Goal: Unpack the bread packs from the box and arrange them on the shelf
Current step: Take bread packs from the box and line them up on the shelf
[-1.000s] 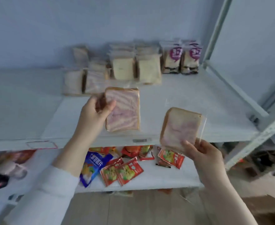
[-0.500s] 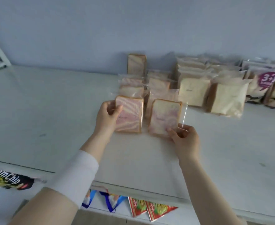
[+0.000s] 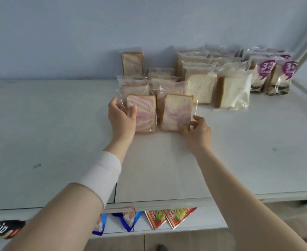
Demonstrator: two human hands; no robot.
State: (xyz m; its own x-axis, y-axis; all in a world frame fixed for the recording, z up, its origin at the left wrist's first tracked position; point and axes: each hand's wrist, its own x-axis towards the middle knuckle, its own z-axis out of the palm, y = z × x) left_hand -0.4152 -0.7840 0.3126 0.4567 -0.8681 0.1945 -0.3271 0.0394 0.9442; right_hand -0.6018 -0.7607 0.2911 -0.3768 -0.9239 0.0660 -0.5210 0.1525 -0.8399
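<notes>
Gripping left bread pack (image 3: 145, 113) with left hand (image 3: 121, 117), pinching right bread pack (image 3: 176, 113) with right hand (image 3: 198, 132). Both upright, side by side on shelf (image 3: 54, 127), mid-frame.

Left hand (image 3: 121, 118): fingers curled round the left edge of a marbled bread pack (image 3: 146, 115), thumb across its front.
Right hand (image 3: 199, 130): pinches the second pack (image 3: 176, 113) at its lower right corner.
Arms: both stretched forward; white sleeve (image 3: 102, 175) on the left forearm.

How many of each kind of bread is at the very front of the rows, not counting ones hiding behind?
Pink swirl packs: 2, one in the left hand, one in the right hand
Plain white packs: 2
Purple-sticker packs: 2
Total: 6
</notes>
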